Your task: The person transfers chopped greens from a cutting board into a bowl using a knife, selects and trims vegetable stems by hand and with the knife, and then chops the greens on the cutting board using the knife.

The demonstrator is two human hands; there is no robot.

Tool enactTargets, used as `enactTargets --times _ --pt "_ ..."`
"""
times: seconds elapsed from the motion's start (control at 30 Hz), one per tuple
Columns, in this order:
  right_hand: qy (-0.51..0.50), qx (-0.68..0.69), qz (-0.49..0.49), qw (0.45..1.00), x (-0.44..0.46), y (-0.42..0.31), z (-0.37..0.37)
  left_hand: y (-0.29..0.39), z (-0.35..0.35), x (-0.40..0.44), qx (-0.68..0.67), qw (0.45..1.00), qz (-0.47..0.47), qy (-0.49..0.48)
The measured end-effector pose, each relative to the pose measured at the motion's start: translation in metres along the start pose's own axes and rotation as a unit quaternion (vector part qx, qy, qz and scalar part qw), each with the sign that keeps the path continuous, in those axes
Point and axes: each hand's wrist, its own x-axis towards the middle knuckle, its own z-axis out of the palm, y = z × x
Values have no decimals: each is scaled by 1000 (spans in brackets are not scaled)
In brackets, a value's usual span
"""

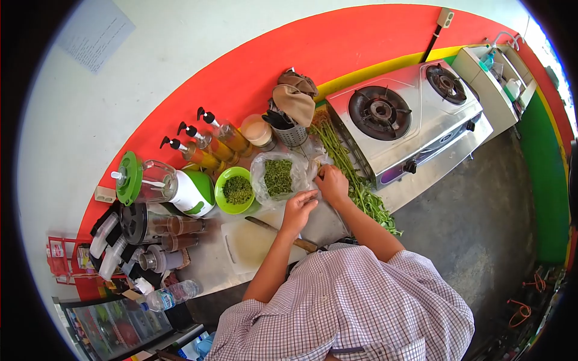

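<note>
Left hand [299,207] loosely open, right hand [332,182] curled, grip unclear; hands apart. Plastic bag [257,175] beyond left hand: best kept upright. Knife [306,245] by left forearm: mind blade.

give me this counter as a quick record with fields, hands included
left hand: fingers open, near the plastic bag
right hand: at crumpled clear plastic, grip unclear
bag contents: chopped greens
green bowl: more chopped greens, beside the bag
cutting board: white, knife at its edge
leafy stems: between bag and stove
stove burners: two
blender: green lid, beside the bowl
pump bottles: three, by the red wall
</note>
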Motion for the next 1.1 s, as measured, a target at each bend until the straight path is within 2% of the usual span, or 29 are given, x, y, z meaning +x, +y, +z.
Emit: enactTargets --times 0.17,0.23,0.37,0.43,0.47,0.53,0.6,0.67,0.7,0.87,0.93,1.1 --pt "-19 -74 -9 997 26 -2 20 0 -7 1 -25 1000 5 10" --pt "-86 -37 -52 994 29 0 12 7 -6 -1 -51 998 -5 21" --pt "-134 54 -80 986 12 6 -16 14 -2 -3 -61 998 -7 30" --pt "-124 155 -126 972 1 12 -27 -1 -9 3 -23 996 -89 -7" --pt "-124 151 -126 973 -2 16 -34 -8 -9 4 -26 996 -87 -9" --pt "-126 186 -41 974 -7 10 -62 -14 -5 5 -18 992 -115 -57" --pt "-116 154 -16 981 -9 21 -72 -16 3 6 13 992 -101 -71" --pt "17 78 -56 995 -14 44 -68 -14 10 7 44 992 -86 -84" --pt "35 41 -57 997 -18 52 -66 -13 13 8 47 992 -78 -93" --pt "-15 6 -54 998 -19 80 -51 -7 17 12 59 989 -72 -114" --pt "12 2 28 1000 -20 77 -43 -5 15 10 53 989 -73 -114" --pt "4 -19 21 1000 -18 78 -37 0 6 -2 23 993 -79 -85"
